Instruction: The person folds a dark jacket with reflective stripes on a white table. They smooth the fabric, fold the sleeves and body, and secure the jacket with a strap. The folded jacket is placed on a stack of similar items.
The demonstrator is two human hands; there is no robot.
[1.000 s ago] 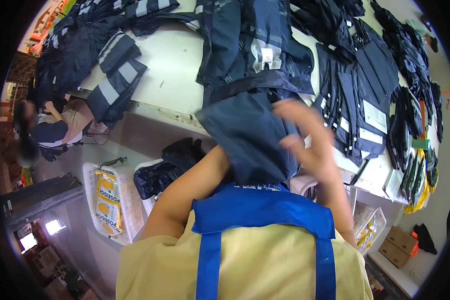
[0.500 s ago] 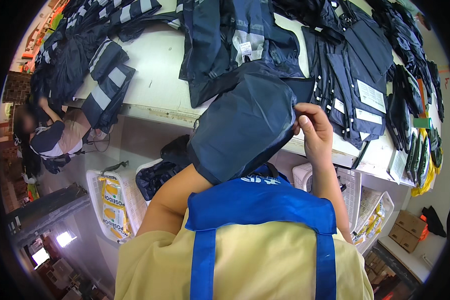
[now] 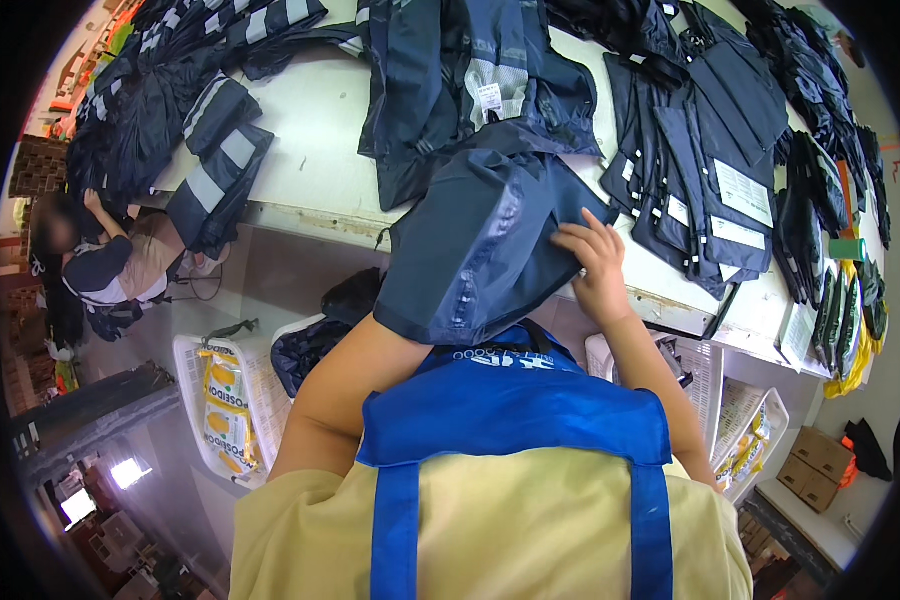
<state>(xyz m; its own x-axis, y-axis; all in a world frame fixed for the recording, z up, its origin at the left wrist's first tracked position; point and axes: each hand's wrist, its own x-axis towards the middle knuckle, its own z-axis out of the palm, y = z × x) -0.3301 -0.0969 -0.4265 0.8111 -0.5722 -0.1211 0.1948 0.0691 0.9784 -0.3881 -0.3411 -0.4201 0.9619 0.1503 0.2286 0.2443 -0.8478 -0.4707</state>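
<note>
A dark navy jacket (image 3: 410, 110) lies on the table, its mesh lining (image 3: 500, 85) and a white label showing. From its near end, a hood-like part (image 3: 450, 250) hangs over the table edge towards me. My left forearm (image 3: 355, 380) goes up inside this part, and the cloth hides my left hand completely. A shiny strip runs down the middle of the cloth. At its right side is my right hand (image 3: 600, 265), with fingers stretched out and fingertips against the fabric; it is not gripping it.
Flat dark garments (image 3: 690, 190) with white labels are stacked to the right on the table (image 3: 310, 150). Striped dark garments (image 3: 210, 190) hang over its left edge, where another person (image 3: 120, 260) works. White baskets (image 3: 190, 400) with yellow packets stand below. Cardboard boxes (image 3: 815, 465) sit lower right.
My right hand has let go of the cloth's right edge, moved slightly left and down, and spread its fingers. The hood-like part has turned and creased, bringing the shiny strip into view.
</note>
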